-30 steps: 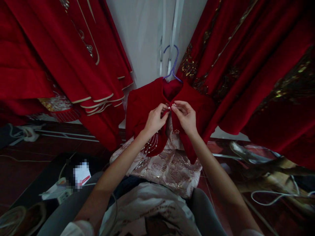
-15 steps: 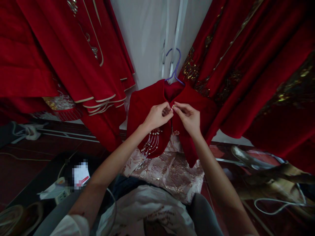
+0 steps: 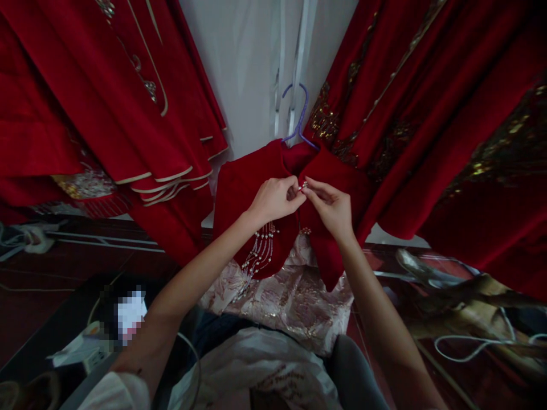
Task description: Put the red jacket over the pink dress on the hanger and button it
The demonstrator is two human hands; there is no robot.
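Note:
A short red jacket (image 3: pixel 237 182) is on a purple hanger (image 3: pixel 305 108), its lower front resting over a shiny pale pink brocade cloth (image 3: pixel 290 307) at my lap. Just below the collar, a small beaded button (image 3: pixel 304 185) shows between my fingertips. My left hand (image 3: pixel 274 199) is closed in a pinch at the jacket's front edge beside it. From the other side, my right hand (image 3: pixel 335 208) pinches the button with thumb and forefinger. Lower on the front sits another beaded fastener (image 3: pixel 305 230). Strings of beads (image 3: pixel 260 247) hang under my left wrist.
Red garments with pale trim (image 3: pixel 171 131) hang at left, and gold-sequinned red ones (image 3: pixel 410 142) at right. Behind stands a white cabinet (image 3: pixel 231 68). A power strip (image 3: pixel 96 353) lies at lower left; a white cord (image 3: pixel 470 347) loops at lower right.
The view has shifted slightly, so most things sit a little further left. Both hands remain pinched at the button, with the fingertips slightly closer together.

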